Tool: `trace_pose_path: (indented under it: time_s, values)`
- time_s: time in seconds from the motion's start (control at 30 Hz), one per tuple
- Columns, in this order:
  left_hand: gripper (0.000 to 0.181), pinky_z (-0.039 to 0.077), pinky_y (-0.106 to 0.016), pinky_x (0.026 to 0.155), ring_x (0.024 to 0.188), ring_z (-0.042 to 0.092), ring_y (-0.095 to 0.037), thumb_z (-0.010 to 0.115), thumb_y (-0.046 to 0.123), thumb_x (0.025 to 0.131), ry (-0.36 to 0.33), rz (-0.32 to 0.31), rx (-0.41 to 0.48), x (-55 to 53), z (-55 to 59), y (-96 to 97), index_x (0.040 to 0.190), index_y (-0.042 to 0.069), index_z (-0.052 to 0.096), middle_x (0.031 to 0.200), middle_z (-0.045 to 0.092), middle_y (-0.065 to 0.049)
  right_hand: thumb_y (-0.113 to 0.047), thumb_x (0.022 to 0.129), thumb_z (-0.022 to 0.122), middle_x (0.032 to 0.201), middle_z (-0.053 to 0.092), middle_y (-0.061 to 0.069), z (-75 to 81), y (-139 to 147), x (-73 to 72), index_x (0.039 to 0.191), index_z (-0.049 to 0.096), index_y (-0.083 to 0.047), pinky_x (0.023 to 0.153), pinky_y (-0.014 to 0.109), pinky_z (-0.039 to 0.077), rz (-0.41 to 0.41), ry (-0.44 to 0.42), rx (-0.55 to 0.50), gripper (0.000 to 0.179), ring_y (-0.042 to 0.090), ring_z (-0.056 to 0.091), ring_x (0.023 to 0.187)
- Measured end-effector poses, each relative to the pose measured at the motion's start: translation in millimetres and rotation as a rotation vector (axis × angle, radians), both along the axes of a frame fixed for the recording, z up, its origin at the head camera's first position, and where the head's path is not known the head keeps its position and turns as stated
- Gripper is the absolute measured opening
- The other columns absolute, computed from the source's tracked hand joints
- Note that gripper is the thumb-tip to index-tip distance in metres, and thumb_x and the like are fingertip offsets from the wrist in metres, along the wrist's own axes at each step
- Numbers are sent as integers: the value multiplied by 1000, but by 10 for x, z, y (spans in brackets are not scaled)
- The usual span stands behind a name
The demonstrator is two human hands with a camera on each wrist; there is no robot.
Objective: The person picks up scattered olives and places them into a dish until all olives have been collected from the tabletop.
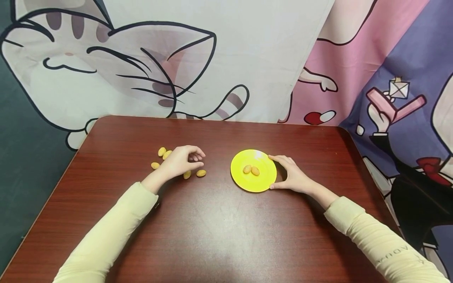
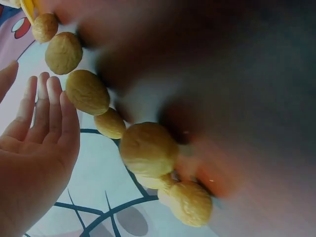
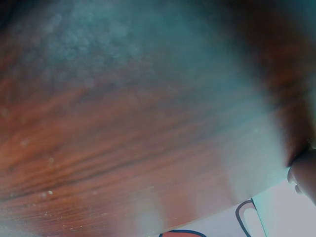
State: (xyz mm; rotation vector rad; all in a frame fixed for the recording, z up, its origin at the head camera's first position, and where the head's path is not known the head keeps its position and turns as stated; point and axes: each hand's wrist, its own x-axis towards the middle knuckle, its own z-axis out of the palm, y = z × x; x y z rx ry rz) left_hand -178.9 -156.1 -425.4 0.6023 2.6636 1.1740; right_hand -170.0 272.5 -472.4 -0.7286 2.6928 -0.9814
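Note:
On the table, my left hand point(image 1: 181, 160) hovers among small yellow oval fruits point(image 1: 201, 173), with nothing in its loosely extended fingers. The left wrist view shows that hand point(image 2: 42, 133) beside a row of the wrinkled fruits point(image 2: 88, 92), its palm bare. My right hand point(image 1: 291, 175) holds a round yellow plate point(image 1: 252, 185) at its right edge, thumb at the near side and fingers at the far side. Two of the fruits point(image 1: 247, 169) lie side by side on the plate. Only a bit of the right hand point(image 3: 305, 177) enters the right wrist view.
The dark red-brown wooden table point(image 1: 226, 236) has rounded far corners. Behind it hangs a white cloth point(image 1: 262, 59) printed with a cartoon cat. A pink and blue printed cloth point(image 1: 382, 78) hangs on the right.

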Motion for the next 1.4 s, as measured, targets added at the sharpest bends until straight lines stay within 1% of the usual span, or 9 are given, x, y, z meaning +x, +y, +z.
trace_pose_path:
  time_s: [0.27, 0.43, 0.57, 0.73, 0.87, 0.97, 1.13, 1.23, 1.4]
  values:
    - [24, 58, -36, 86, 94, 69, -21, 84, 8, 90, 25, -85, -19, 50, -76, -62, 111, 2, 75, 99, 76, -7, -29, 71, 100, 154, 50, 18, 2, 1, 2, 159, 44, -7, 117, 65, 35, 0, -2, 0, 107, 40, 38, 143]
    - [26, 57, -36, 86, 95, 68, -21, 87, 14, 89, 35, -118, -32, 62, -79, -65, 110, 4, 76, 99, 75, -6, -28, 71, 100, 154, 50, 19, 5, -1, 9, 159, 44, -7, 117, 65, 35, -2, -2, 1, 107, 40, 38, 143]
    - [23, 58, -38, 86, 94, 68, -21, 88, 11, 87, 54, -168, -64, 60, -88, -66, 107, 7, 77, 98, 75, -4, -29, 71, 100, 154, 50, 19, 0, -4, 13, 159, 44, -7, 117, 65, 36, -2, -2, 2, 107, 40, 39, 143]
    - [16, 57, -34, 83, 89, 67, -17, 86, 9, 87, 95, -210, -127, 43, -114, -66, 100, 11, 78, 93, 75, 0, -29, 71, 100, 154, 50, 19, -4, -7, 15, 159, 44, -7, 118, 66, 35, -2, -2, -2, 107, 40, 39, 143]
    - [12, 57, -31, 82, 87, 66, -14, 84, 10, 89, 109, -220, -181, 44, -124, -65, 97, 13, 77, 93, 73, 1, -29, 71, 100, 154, 50, 19, -3, -11, 12, 159, 44, -7, 118, 65, 35, -1, -3, -4, 107, 40, 38, 144]
    - [11, 56, -30, 82, 87, 66, -14, 83, 9, 89, 113, -220, -200, 50, -118, -61, 96, 13, 76, 93, 71, 1, -29, 71, 99, 154, 50, 18, 0, -13, 12, 159, 44, -7, 118, 65, 35, -3, -5, -2, 107, 40, 38, 144]
    - [11, 56, -30, 82, 87, 65, -14, 84, 11, 89, 133, -216, -210, 54, -110, -36, 95, 14, 76, 92, 70, 1, -28, 71, 100, 154, 50, 18, 10, -7, 11, 160, 44, -8, 118, 65, 34, -9, -12, -4, 107, 39, 38, 144]
    - [11, 56, -30, 81, 87, 65, -15, 85, 12, 89, 150, -214, -212, 54, -107, -15, 96, 14, 76, 92, 70, 1, -28, 71, 100, 152, 51, 19, 7, -1, 9, 159, 45, -7, 117, 65, 34, -4, 0, -9, 106, 40, 38, 143]
    - [12, 56, -33, 84, 89, 67, -15, 86, 14, 89, 166, -181, -190, 52, -85, 36, 98, 16, 78, 94, 71, 3, -28, 72, 100, 151, 52, 20, -13, 1, 2, 158, 46, -6, 116, 65, 34, 6, 21, -15, 104, 42, 40, 141]
